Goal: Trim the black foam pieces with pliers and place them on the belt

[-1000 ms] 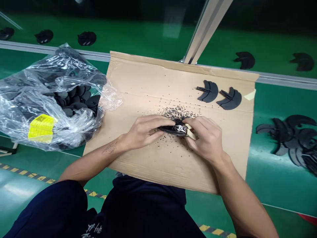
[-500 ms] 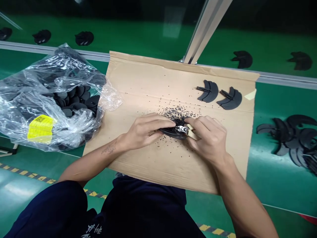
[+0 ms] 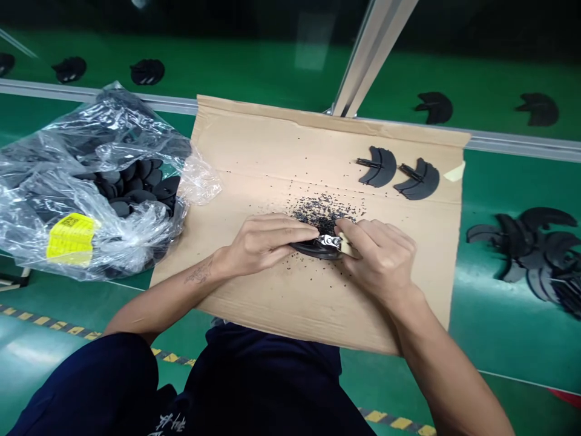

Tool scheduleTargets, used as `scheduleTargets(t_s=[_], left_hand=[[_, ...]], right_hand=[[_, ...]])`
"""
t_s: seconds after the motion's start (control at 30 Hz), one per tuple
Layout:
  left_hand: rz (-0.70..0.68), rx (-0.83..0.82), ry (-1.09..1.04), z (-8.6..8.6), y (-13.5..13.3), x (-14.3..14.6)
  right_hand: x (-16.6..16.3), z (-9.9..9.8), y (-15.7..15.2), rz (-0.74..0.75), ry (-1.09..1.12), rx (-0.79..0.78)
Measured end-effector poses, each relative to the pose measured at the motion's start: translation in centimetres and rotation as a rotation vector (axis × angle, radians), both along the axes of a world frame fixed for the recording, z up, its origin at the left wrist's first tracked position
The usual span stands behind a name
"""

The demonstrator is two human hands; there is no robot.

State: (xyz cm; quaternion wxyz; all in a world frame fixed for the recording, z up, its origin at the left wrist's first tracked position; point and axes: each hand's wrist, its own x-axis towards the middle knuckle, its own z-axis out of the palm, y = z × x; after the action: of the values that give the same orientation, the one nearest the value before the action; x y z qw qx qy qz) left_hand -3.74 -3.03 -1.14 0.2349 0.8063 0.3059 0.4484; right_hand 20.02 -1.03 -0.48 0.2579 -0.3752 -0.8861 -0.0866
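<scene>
My left hand [image 3: 267, 242] grips a dark curved plastic part [image 3: 315, 249] between thumb and fingers, just above the cardboard sheet [image 3: 272, 303]. In my right hand [image 3: 379, 251] is a pair of cutting pliers [image 3: 330, 240] with pale yellow handles, its metal jaws pointing left against the part. The exact spot where the jaws meet the part is too small to make out. Small black clippings [image 3: 320, 209] lie heaped and scattered behind and around both hands. Two black crescent-shaped parts [image 3: 377, 167] with stems rest at the back right of the cardboard.
On the left lies a clear plastic bag [image 3: 91, 145] of dark rounded parts, with a yellow label [image 3: 71, 238]. A pile of black curved parts [image 3: 535, 242] sits on the green table at right. Behind the cardboard runs a metal rail [image 3: 521, 144] with an upright post [image 3: 370, 60].
The whole view has shifted slightly. Both hands keep hold of the part and the pliers, and the pliers' jaws sit at a slightly different angle on the part.
</scene>
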Motion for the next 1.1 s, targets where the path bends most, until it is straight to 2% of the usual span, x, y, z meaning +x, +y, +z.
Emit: scheduleTargets(t_s=[0.2, 0.33, 0.43, 0.53, 0.6, 0.67, 0.77, 0.87, 0.97, 1.1], left_hand=[[-0.007, -0.014, 0.002, 0.2, 0.2, -0.1], [0.035, -0.010, -0.002, 0.3, 0.0, 0.1], [0.094, -0.169, -0.070, 0.6, -0.2, 0.2], [0.232, -0.396, -0.178, 0.8, 1.1, -0.7], [0.374, -0.430, -0.191, 1.1, 3.5, -2.0], [0.505, -0.344, -0.056, 1.7, 7.1, -3.5], [0.601, -0.178, 0.387, 2.6, 13.7, -5.0], [0.623, -0.164, 0.517, 2.8, 19.1, -5.4], [0.632, -0.198, 0.606, 2.5, 22.0, -5.7], [0.680, -0.243, 0.719, 2.1, 23.0, -7.5]], right_hand=[[0.1, -0.4, 0.0, 0.058, 0.187, -0.240], [0.3, -0.7, 0.6, -0.023, 0.155, -0.226], [0.5, -0.9, 0.9, -0.084, 0.088, -0.197], [0.5, -1.0, 1.1, -0.081, 0.049, -0.204], [0.4, -1.1, 0.9, -0.070, 0.045, -0.222], [0.3, -1.2, 0.7, -0.063, 0.045, -0.249], [0.2, -1.3, 0.2, -0.054, 0.050, -0.290], [0.2, -1.5, 0.0, -0.069, 0.051, -0.297], [0.4, -1.6, 0.1, -0.104, 0.049, -0.295], [0.6, -1.3, 0.2, -0.115, 0.057, -0.289]])
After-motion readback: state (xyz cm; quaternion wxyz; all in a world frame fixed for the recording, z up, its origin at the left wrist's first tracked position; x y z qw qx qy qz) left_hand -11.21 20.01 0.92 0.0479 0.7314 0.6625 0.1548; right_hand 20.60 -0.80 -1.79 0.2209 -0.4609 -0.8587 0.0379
